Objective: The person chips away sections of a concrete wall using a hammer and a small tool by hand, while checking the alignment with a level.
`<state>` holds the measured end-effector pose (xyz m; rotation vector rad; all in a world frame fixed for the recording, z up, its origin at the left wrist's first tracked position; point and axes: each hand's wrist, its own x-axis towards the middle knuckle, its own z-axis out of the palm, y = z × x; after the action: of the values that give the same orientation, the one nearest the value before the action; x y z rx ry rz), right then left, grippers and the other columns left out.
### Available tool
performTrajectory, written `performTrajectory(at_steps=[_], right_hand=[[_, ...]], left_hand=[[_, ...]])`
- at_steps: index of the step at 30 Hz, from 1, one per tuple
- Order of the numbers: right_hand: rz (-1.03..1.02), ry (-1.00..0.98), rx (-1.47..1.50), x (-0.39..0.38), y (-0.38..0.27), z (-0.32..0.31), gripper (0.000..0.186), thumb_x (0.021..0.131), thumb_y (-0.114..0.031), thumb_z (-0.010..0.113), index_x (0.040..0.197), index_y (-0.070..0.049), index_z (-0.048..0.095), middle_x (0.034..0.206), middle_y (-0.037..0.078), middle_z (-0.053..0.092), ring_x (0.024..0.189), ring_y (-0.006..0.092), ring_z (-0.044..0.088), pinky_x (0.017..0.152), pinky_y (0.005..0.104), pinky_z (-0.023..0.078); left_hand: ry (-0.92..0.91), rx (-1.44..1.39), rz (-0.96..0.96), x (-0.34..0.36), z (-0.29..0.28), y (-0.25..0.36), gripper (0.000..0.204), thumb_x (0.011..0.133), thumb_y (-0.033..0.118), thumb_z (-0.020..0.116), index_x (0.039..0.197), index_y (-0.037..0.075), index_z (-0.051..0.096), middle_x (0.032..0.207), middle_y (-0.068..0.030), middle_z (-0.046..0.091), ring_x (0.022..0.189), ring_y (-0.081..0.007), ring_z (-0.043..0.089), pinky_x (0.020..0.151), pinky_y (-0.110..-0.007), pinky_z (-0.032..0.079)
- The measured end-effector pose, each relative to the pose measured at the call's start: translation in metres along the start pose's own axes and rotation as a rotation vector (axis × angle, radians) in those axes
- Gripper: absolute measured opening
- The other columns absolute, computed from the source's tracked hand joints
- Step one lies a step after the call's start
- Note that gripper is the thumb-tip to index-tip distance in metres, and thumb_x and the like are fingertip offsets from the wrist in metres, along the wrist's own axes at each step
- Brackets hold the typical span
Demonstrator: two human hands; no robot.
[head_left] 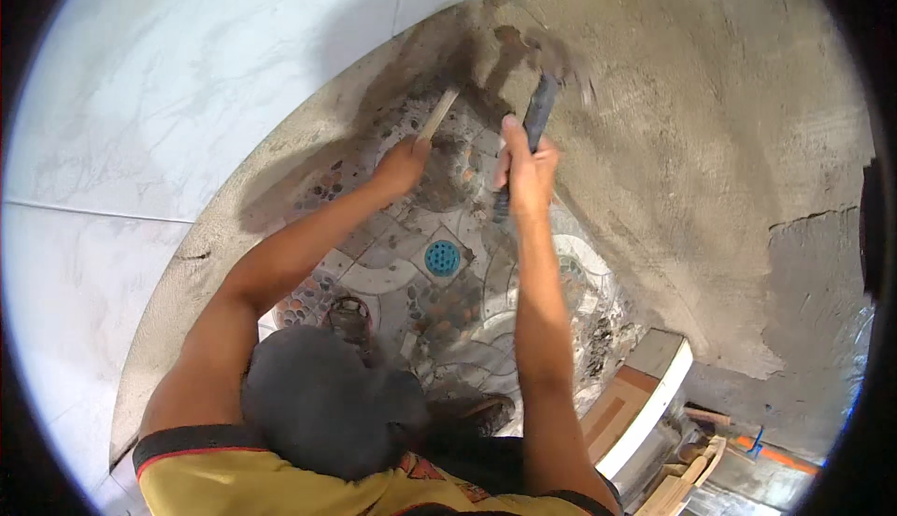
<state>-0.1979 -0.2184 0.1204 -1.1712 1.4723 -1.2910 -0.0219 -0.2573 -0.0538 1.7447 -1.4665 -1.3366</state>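
My left hand (403, 164) is closed around a narrow, pale wooden stick (439, 112), whose far end points toward the corner where the plastered walls meet the floor. To its right, my right hand (530, 176) grips a hammer (539, 112) by its dark handle. The hammer's head is raised near the right-hand wall and smeared by motion. A dark, damp-looking patch (506, 60) marks the rough plaster near it. Below both hands lies a patterned tile floor (385, 276) with pebble designs, dirty with mortar, and a round blue drain cover (442, 258).
Rough grey plaster (691, 133) covers the right wall; pale glossy tiles (224, 95) cover the left wall above a plaster band. At lower right stands a white-edged ledge (645, 404), with wood pieces (687, 483) and an orange tool (780, 455) beyond it.
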Motion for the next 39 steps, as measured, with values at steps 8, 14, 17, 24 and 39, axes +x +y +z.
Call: performTrajectory(at_steps=[8,14,17,24,39], right_hand=[[0.247,0.098,0.482,-0.023,0.067,0.037,0.034,0.091,-0.014,0.065,0.064,-0.010,0.045,0.049,0.001,0.040,0.037,0.0143,0.038,0.039,0.0326,0.032],[0.217,0.143,0.438,-0.011,0.059,0.043,0.031,0.089,-0.010,0.066,0.066,-0.009,0.045,0.050,0.002,0.044,0.038,0.0134,0.039,0.040,0.0320,0.034],[0.013,0.218,0.426,0.001,0.064,0.062,0.027,0.089,-0.010,0.066,0.070,-0.006,0.048,0.051,0.003,0.047,0.040,0.0141,0.042,0.042,0.0318,0.036],[0.297,0.138,0.175,0.060,0.105,0.075,0.015,0.083,-0.009,0.064,0.083,0.001,0.054,0.056,0.007,0.052,0.042,0.0163,0.048,0.041,0.0326,0.039],[0.221,0.103,0.255,0.066,0.089,0.064,0.014,0.085,-0.008,0.064,0.076,0.000,0.058,0.056,0.007,0.051,0.044,0.0159,0.049,0.042,0.0328,0.039]], left_hand=[[0.070,0.066,0.436,0.058,-0.038,0.050,0.063,0.104,0.050,0.043,0.135,-0.005,0.051,0.097,-0.0263,0.068,0.092,-0.0430,0.066,0.080,-0.047,0.050],[0.113,0.096,0.524,0.070,-0.040,0.047,0.069,0.104,0.052,0.043,0.142,-0.006,0.045,0.105,-0.0286,0.068,0.100,-0.0433,0.066,0.088,-0.045,0.051],[0.093,0.079,0.445,0.083,-0.043,0.037,0.067,0.104,0.051,0.043,0.139,-0.006,0.047,0.106,-0.0293,0.067,0.102,-0.0431,0.065,0.089,-0.046,0.050],[0.117,0.060,0.534,0.064,-0.038,0.055,0.054,0.105,0.048,0.041,0.125,0.001,0.057,0.095,-0.0249,0.067,0.094,-0.0435,0.065,0.081,-0.050,0.049],[0.236,-0.004,0.399,0.036,-0.018,0.087,0.053,0.105,0.049,0.040,0.119,0.000,0.056,0.099,-0.0296,0.065,0.091,-0.0487,0.063,0.079,-0.054,0.048]])
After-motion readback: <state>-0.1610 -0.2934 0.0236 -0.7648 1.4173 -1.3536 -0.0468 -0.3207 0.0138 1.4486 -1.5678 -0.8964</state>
